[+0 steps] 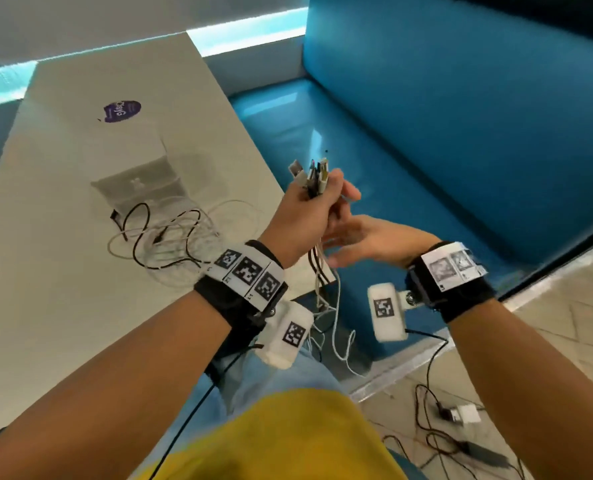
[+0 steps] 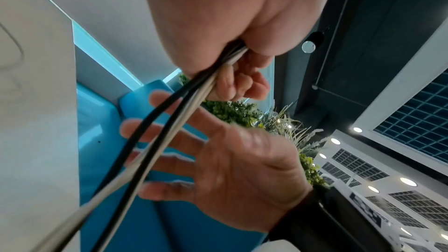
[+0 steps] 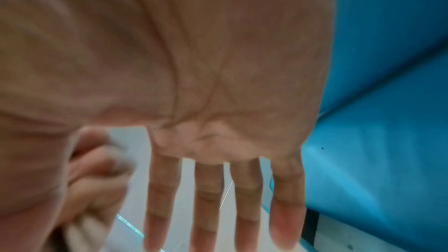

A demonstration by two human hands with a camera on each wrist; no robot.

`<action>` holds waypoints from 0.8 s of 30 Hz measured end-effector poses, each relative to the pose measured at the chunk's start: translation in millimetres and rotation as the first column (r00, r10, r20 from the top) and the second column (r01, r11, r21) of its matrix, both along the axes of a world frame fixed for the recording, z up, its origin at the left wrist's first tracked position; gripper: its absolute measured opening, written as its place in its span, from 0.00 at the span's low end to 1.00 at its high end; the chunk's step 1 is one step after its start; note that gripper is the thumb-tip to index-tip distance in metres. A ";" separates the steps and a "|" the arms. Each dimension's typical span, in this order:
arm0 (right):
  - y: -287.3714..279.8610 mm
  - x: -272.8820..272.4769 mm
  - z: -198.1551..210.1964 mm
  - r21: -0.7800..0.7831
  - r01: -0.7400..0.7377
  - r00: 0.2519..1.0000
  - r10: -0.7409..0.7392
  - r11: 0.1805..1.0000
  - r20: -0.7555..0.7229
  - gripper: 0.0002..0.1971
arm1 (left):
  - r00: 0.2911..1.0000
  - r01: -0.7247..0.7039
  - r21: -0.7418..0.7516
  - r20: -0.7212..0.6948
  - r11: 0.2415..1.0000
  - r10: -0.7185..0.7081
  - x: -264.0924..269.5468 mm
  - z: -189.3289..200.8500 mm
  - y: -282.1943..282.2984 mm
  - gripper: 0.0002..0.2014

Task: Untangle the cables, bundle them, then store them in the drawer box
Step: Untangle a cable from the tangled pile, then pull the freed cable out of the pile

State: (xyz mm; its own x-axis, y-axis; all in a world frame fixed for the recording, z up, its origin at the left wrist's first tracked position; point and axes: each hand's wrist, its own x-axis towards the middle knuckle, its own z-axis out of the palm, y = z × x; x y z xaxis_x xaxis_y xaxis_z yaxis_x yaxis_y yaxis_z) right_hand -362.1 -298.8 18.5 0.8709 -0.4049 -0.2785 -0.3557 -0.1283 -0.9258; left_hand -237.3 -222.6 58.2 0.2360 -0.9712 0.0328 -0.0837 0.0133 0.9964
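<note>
My left hand [image 1: 307,211] is raised beside the table edge and grips a bunch of black and white cables [image 1: 317,183] just below their plugs, which stick up above the fist. The cables' tails [image 1: 322,282] hang down past my knee. My right hand [image 1: 361,242] is open just under the left, fingers straight and spread, beside the hanging strands. In the left wrist view the cables [image 2: 167,124] run from the left hand [image 2: 230,16] across the right hand [image 2: 230,162]. More tangled cables [image 1: 165,237] lie on the white table [image 1: 63,323] by the translucent drawer box [image 1: 139,185].
A blue padded bench [image 1: 444,133] fills the right side. On the tiled floor at lower right lie a white plug adapter [image 1: 463,414] and loose black wires [image 1: 437,441]. A purple sticker [image 1: 122,110] marks the far table.
</note>
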 end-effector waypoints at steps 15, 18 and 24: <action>13.0 -30.1 -151.8 0.011 0.463 0.871 -0.453 0.886 -0.191 0.24 | 0.985 0.147 0.236 -0.125 0.961 -0.120 -27.5 -6.5 -16.3 0.26; 15.1 -26.4 -169.3 -0.085 0.462 0.844 -0.467 0.883 -0.264 0.23 | 0.985 0.162 0.241 -0.092 0.957 -0.144 -24.7 -2.9 -13.2 0.26; 13.1 -23.1 -184.0 -0.341 0.333 0.758 -0.465 0.879 -0.458 0.15 | 0.987 0.158 0.205 -0.069 0.966 -0.147 -24.3 2.1 -11.9 0.26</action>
